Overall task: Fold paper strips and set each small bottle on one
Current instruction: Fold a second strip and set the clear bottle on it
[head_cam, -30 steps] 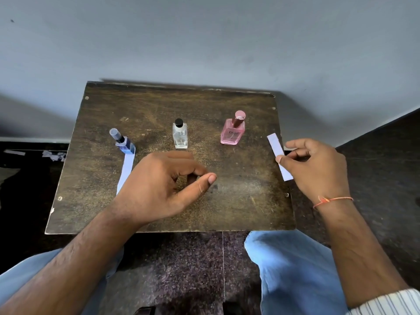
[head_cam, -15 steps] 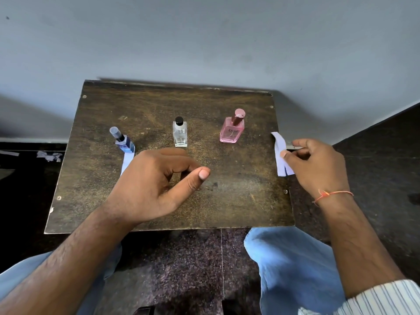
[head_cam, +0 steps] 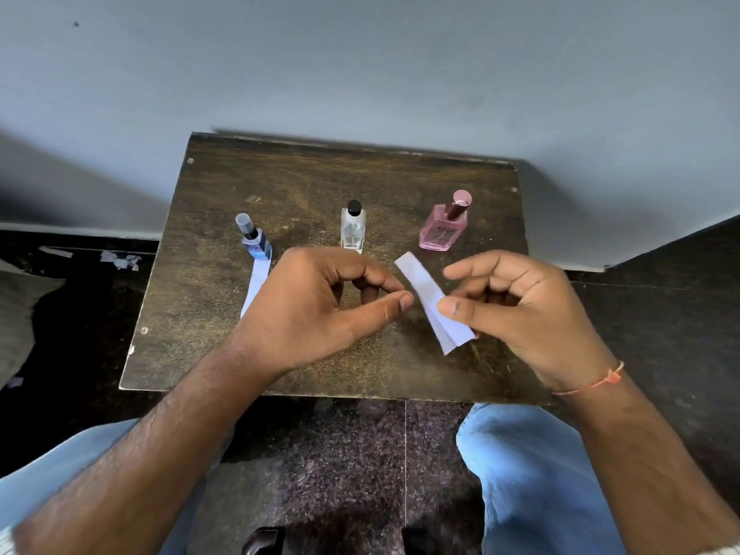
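- Above the middle of the table [head_cam: 192, 298], the right hand [head_cam: 532, 318] pinches a folded white paper strip [head_cam: 434, 302] between thumb and curled fingers [head_cam: 456, 307]; the strip slants from upper left to lower right, held clear of the wood.
- Just left of the strip, the left hand [head_cam: 320, 310] hovers with its thumb and forefinger tips drawn close together and the other fingers curled; it holds nothing, and its thumb tip sits just beside the strip without clearly touching it.
- A thin orange thread [head_cam: 592, 384] circles the right wrist.
- Behind the hands three small bottles stand upright in a row: a blue bottle [head_cam: 254, 242] at the left, a clear bottle with a black cap [head_cam: 353, 230] in the middle, and a pink bottle [head_cam: 442, 228] at the right.
- The blue bottle stands on the far end of a second paper strip [head_cam: 256, 284], which lies flat and runs toward the person.
- The clear and pink bottles stand directly on the bare wood.
- Below the table, knees in light blue trousers [head_cam: 532, 474] show over a dark speckled floor [head_cam: 340, 454].
- Scraps of paper [head_cam: 120, 260] lie on the floor at the left, near the grey wall [head_cam: 360, 66].
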Demonstrator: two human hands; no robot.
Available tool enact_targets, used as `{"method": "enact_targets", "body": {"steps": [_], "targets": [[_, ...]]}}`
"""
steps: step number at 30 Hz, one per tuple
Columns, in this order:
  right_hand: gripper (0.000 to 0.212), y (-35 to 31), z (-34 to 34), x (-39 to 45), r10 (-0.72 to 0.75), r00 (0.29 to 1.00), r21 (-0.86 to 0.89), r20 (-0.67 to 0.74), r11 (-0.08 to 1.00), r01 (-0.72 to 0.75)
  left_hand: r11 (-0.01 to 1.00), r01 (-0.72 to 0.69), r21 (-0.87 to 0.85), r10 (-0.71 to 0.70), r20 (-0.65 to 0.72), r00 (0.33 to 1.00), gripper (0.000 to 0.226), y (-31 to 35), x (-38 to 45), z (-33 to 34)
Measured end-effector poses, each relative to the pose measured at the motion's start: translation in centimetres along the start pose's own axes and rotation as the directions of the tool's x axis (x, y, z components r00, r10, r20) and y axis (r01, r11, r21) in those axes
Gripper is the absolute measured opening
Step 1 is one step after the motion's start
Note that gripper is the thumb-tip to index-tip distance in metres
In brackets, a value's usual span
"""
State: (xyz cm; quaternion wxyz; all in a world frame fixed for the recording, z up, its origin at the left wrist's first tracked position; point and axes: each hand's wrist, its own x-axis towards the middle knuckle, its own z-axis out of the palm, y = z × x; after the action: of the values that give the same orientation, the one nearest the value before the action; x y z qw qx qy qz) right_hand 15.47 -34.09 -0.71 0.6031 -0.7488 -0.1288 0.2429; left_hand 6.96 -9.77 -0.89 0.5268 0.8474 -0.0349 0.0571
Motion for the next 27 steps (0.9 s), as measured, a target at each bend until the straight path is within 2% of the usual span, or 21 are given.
{"method": "enact_targets", "body": {"steps": [3,7,13,17,22,27], "targets": [[0.031,0.2,1.2,0.4,-0.019,0.999,-0.008,0.047,1.000,0.019,1.000,-0.008,0.018,0.007,0.021,1.000,0.012,0.0,0.0,-0.2],[0.030,0.0,2.3,0.6,-0.051,0.999,0.069,0.015,0.996,0.049,0.999,0.043,0.002,-0.043,-0.017,0.999,0.011,-0.4,-0.2,-0.4],[0.027,-0.2,3.4,1.1,-0.040,0.999,0.177,-0.008,0.983,0.041,0.973,0.161,-0.168,-0.168,-0.025,0.986,0.011,-1.3,-0.2,-0.3],[0.020,-0.4,4.1,1.3,-0.033,0.999,0.207,-0.018,0.978,0.036,0.956,0.181,-0.230,-0.186,-0.002,0.983,0.013,-1.7,0.0,-1.0],[0.016,-0.3,4.6,1.5,-0.020,1.000,0.218,-0.016,0.976,0.023,0.958,0.195,-0.209,-0.194,0.026,0.981,0.009,-2.2,-0.1,-1.5],[0.021,-0.4,4.6,1.6,0.059,0.998,0.351,0.014,0.934,-0.060,0.940,0.275,-0.202,-0.280,0.000,0.960,0.011,-2.7,-0.2,-2.1]]}}
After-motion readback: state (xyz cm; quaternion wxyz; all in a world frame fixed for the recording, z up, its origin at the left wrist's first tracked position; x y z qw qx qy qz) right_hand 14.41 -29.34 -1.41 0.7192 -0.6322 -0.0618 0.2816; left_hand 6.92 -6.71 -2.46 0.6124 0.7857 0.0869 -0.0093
